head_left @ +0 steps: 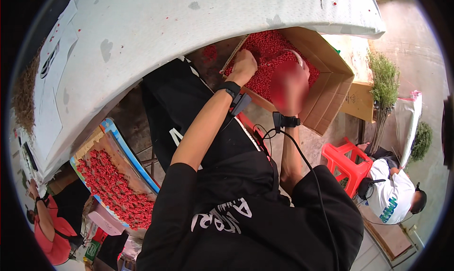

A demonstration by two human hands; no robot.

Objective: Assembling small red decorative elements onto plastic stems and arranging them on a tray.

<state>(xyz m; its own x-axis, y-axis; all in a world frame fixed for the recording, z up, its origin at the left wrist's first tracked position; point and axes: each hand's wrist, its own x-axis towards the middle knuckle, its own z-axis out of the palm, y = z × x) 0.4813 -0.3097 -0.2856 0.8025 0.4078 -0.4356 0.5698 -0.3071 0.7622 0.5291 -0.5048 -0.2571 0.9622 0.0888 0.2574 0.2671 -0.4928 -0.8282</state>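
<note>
A cardboard box (326, 77) on the floor holds a deep layer of small red berry-like beads (269, 41). My left hand (243, 66) is closed at the box's near left edge, over the beads; whatever its fingers hold is hidden. Inside the box, my right hand (289, 89) reaches over the beads, its fingers smeared by a reddish blur. A thin white curved edge (299, 57) shows beside those fingers; its kind cannot be made out. Both wrists wear black bands, and a cable runs from the right one.
A table with a pale cloth (156, 30) spans the far side. Left of me, a blue-edged tray (113, 186) bears more red beads. A red plastic stool (347, 164) stands at right, near a seated person (390, 190). Another person (54, 228) is at lower left.
</note>
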